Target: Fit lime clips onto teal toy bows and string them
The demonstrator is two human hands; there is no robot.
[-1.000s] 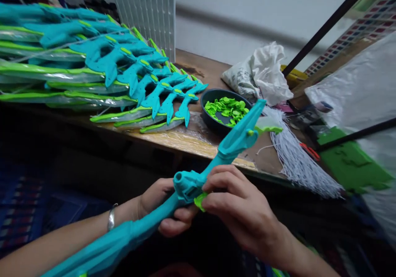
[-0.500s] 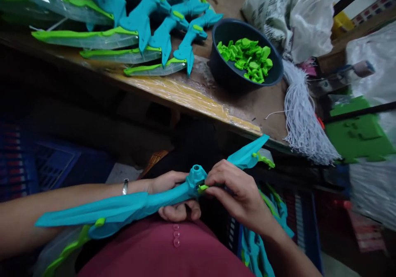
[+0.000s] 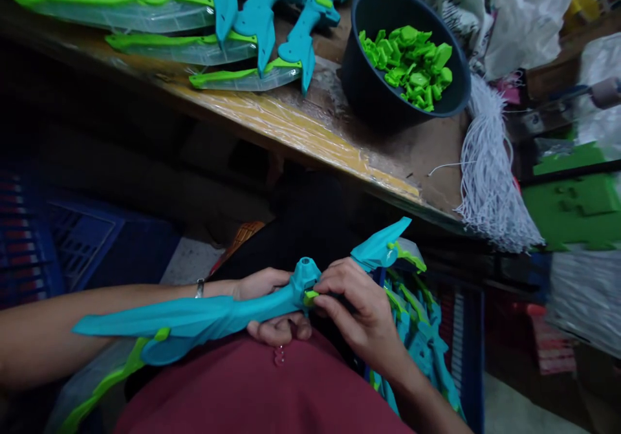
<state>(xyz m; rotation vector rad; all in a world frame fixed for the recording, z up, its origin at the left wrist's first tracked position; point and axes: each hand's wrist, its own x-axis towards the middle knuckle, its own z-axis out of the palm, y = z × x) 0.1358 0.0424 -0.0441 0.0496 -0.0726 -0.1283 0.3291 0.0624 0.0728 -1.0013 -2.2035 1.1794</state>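
A long teal plastic toy sword (image 3: 208, 314) with green trim lies across my lap. My left hand (image 3: 269, 304) is wrapped round its handle from below. My right hand (image 3: 356, 308) pinches a small green plastic piece (image 3: 310, 297) against the sword's round hub. The sword's pointed teal end (image 3: 381, 248) sticks out past my right hand. A dark bowl (image 3: 373, 97) holding several green pieces (image 3: 412, 65) stands on the wooden table (image 3: 301, 133) above.
Finished teal-and-green swords (image 3: 233, 52) lie stacked at the table's left. A bundle of white strings (image 3: 490, 175) hangs over the table's edge. A blue crate (image 3: 72, 240) sits lower left. More teal parts (image 3: 417, 337) fill a bin by my right arm. Green foam (image 3: 572, 207) lies right.
The view has dropped from the table to my lap. The sword came down from table height, and my right hand keeps pressing the green piece at the hub.
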